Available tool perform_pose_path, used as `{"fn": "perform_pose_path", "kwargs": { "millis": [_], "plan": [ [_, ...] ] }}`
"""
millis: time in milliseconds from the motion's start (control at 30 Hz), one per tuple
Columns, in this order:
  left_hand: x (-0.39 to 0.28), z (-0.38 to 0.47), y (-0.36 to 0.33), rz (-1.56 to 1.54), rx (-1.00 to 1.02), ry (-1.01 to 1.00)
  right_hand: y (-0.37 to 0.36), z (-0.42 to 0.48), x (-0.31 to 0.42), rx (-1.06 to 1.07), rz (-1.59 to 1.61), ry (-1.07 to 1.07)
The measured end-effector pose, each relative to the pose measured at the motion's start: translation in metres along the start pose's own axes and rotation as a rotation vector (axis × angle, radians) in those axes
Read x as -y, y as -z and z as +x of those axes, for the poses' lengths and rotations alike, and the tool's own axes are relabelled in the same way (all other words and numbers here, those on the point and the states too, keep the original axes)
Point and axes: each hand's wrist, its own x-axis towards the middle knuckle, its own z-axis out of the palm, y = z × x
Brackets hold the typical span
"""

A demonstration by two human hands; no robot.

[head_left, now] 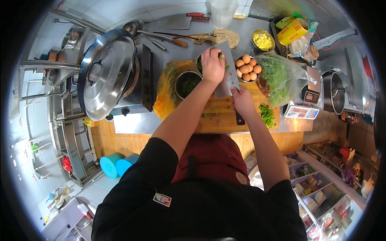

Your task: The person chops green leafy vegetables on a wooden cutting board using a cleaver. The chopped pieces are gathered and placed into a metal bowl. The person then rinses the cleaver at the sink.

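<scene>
My right hand (pixel 243 102) grips a broad steel cleaver (pixel 226 81) by its dark handle, with the blade pointing away from me. The blade is tilted beside a metal bowl of chopped greens (pixel 199 64). Over that bowl and against the blade lies my left hand (pixel 213 64), fingers bent. Bits of green show at its fingertips, but whether it grips any is hidden. A second metal bowl (pixel 188 85), with dark greens inside, stands nearer to me. Under all this is a wooden cutting board (pixel 220 120) with green scraps. A pile of chopped greens (pixel 267 115) sits at its right.
A bowl of brown eggs (pixel 248 68) and a clear bag of leafy greens (pixel 279 78) stand right of the cleaver. Beyond is a bowl of yellow bits (pixel 263 41). A scale (pixel 302 111) is farther right. A lidded wok (pixel 105 75) sits left, near a yellow bag (pixel 166 99).
</scene>
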Motion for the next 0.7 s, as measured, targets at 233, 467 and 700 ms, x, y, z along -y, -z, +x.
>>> {"fn": "perform_pose_path", "kwargs": {
  "millis": [233, 467, 700],
  "plan": [
    [0.033, 0.006, -0.028, 0.096, -0.03, 0.086, 0.022, 0.052, 0.005, 0.039, -0.194, 0.028],
    [0.034, -0.014, -0.001, 0.315, 0.161, 0.094, 0.048, 0.067, 0.013, 0.099, -0.115, -0.021],
    [0.002, -0.03, 0.028, 0.178, 0.383, -0.175, 0.052, 0.085, 0.018, 0.132, -0.153, 0.009]
  ]
}}
